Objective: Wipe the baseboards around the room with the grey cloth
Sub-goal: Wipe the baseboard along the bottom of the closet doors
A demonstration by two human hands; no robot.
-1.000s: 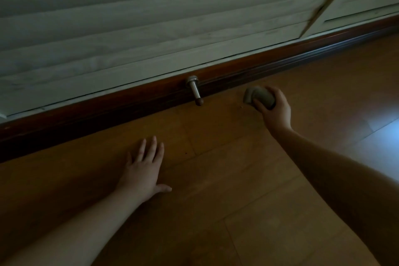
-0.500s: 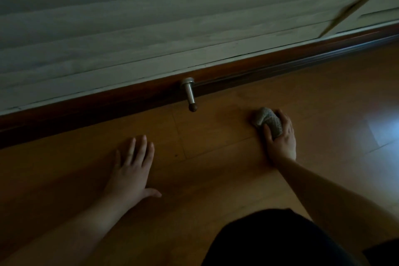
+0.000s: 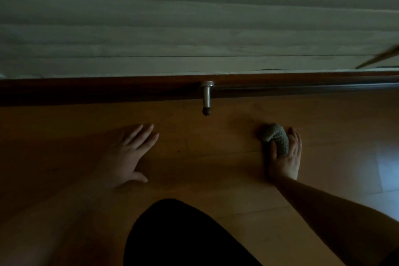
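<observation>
right hand (image 3: 284, 157) drew back from baseboard (image 3: 108, 90) | grips grey cloth (image 3: 275, 138) | left hand (image 3: 127, 155) stays spread on floor (image 3: 205, 168)

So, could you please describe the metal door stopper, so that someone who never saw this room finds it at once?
Follow the dark wooden baseboard that runs under the pale wall. Near its middle, a short silver door stopper sticks out over the wooden floor, between the flat left hand and the right hand holding the grey cloth. It is the only shiny metal piece, with a dark round tip.
</observation>
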